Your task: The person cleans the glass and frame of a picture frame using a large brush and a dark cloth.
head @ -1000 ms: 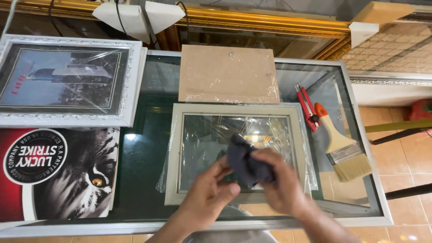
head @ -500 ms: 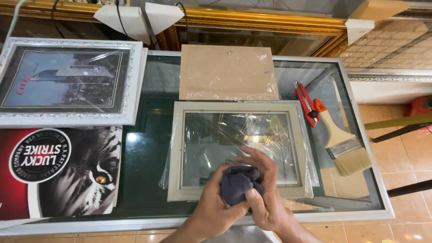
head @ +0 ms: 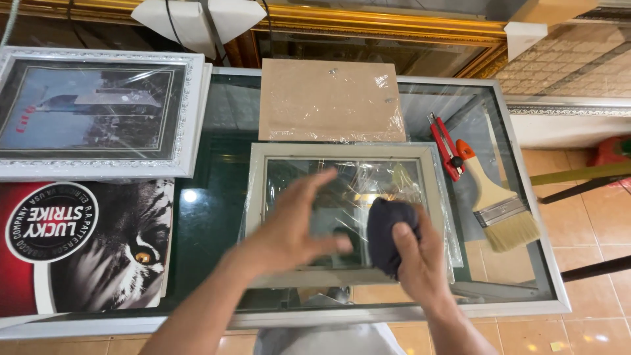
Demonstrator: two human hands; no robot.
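A pale grey picture frame [head: 342, 151] with a glass pane lies flat on the glass table [head: 217, 204], partly wrapped in clear plastic. My right hand [head: 420, 260] grips a bunched dark blue cloth [head: 386, 230] over the lower right part of the pane. My left hand [head: 292, 223] hovers over the frame's left half with fingers spread and blurred, holding nothing.
A brown backing board [head: 328, 98] lies behind the frame. A paintbrush [head: 496, 204] and red pliers [head: 445, 146] lie to the right. A white framed picture [head: 98, 112] and a poster with an animal's eye [head: 98, 250] lie at the left. Tiled floor shows at the right.
Both hands held the cloth together near the frame's lower edge. Now my left hand has let go and moved up and left, while my right hand keeps the cloth on the pane.
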